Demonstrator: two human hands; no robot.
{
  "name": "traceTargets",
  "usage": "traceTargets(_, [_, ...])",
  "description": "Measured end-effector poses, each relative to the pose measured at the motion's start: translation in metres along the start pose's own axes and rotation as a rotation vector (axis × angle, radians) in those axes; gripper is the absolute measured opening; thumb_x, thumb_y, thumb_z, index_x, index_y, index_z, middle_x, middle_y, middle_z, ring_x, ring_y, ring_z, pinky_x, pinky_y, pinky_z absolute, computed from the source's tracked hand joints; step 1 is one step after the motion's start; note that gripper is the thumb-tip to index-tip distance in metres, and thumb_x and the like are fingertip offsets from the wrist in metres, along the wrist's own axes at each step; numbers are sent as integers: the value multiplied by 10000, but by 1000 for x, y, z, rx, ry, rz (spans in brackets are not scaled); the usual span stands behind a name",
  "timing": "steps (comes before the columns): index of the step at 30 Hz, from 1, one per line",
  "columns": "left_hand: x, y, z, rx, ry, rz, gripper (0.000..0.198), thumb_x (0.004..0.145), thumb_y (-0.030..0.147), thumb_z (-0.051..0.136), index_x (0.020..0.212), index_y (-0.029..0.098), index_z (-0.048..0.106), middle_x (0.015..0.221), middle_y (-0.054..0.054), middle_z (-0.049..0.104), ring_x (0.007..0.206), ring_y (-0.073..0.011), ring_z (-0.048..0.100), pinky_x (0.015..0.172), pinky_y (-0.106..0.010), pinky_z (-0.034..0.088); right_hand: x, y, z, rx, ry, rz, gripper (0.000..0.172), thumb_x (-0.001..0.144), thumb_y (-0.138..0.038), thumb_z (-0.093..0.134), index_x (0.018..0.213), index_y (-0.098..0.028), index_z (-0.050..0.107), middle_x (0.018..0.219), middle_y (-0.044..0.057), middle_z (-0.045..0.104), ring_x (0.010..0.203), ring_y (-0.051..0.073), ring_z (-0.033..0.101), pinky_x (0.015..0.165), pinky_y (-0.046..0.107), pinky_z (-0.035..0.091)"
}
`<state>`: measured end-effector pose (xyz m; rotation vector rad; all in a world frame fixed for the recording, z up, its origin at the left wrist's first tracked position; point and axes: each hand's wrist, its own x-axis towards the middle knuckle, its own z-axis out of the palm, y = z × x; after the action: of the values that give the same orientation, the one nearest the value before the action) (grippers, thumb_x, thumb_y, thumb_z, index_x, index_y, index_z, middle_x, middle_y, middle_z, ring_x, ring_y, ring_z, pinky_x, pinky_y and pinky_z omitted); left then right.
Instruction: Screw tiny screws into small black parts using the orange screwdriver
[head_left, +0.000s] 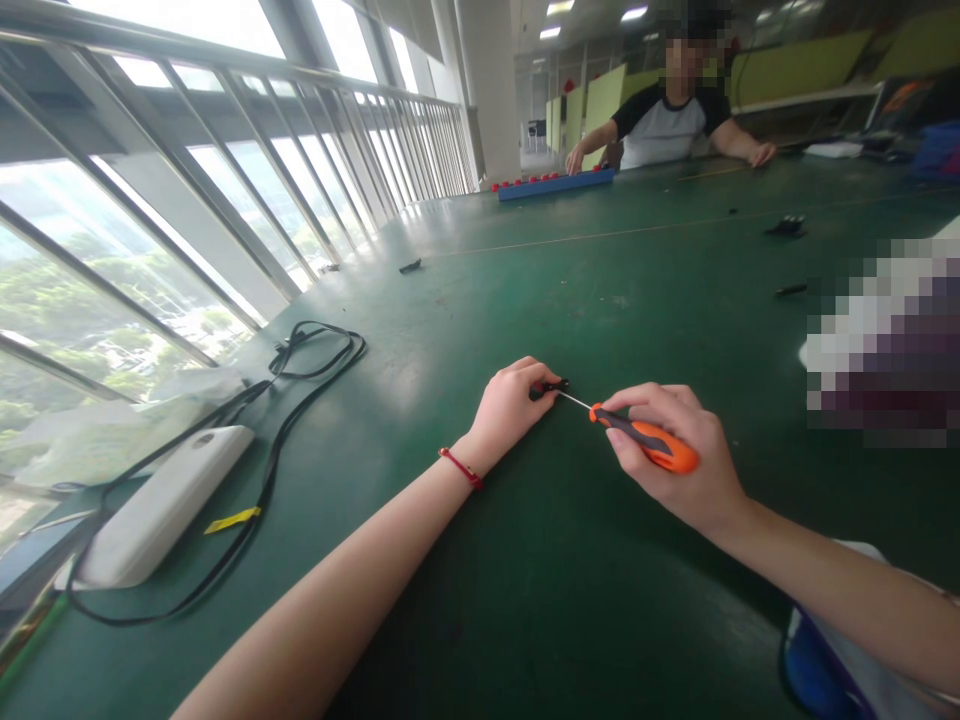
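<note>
In the middle of the green table (480,330), my left hand (514,402) is closed on a small black part (556,386), pressing it near the tabletop. Most of that part is hidden by my fingers, so its exact kind does not show. My right hand (679,450) is wrapped round the orange and grey handle of a screwdriver (649,440). The screwdriver's thin metal shaft points left, and its tip meets the black part beside my left fingertips. A red cord bracelet circles my left wrist.
A white power strip (169,505) and looped black cable (315,400) lie at left, beside the railing (300,120). Across the table a person (667,125) touches a blue bar with red knobs (555,185). Small black pieces (786,226) lie at right.
</note>
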<state>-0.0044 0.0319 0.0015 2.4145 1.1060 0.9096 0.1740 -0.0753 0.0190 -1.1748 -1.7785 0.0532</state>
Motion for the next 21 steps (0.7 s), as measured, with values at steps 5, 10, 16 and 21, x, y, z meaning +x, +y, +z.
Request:
traceTargets(5, [-1,1,0,2,0,-8,116,790,144,626,859,182,711,858,-19,668,748,-140,612,701,-253,486,-1,1,2,65,66,69,289,775,-197,624,1054,-235,556,756,-6,615,706,174,596,724,350,470])
traceTargets(10, [0,0,0,0,3,-5,115,787,143,630,859,183,711,857,-18,668,741,-136,608,692,-250,483,-1,1,1,57,36,45,252,776,-225,634,1017,-234,559,669,-40,546,594,147,558,733,372,466])
traceTargets(16, [0,-1,1,-8,9,-6,113,789,142,625,852,180,709,852,-16,664,736,-134,605,689,-249,480,-2,1,2,87,82,65,326,773,-184,623,1086,-236,543,793,5,611,733,179,608,749,368,484])
traceTargets(21, [0,-1,0,-11,3,-13,115,789,150,629,861,183,713,852,-18,662,736,-135,603,692,-251,485,-1,1,1,58,34,44,272,765,-220,640,1025,-234,559,671,-36,555,605,154,567,723,369,471])
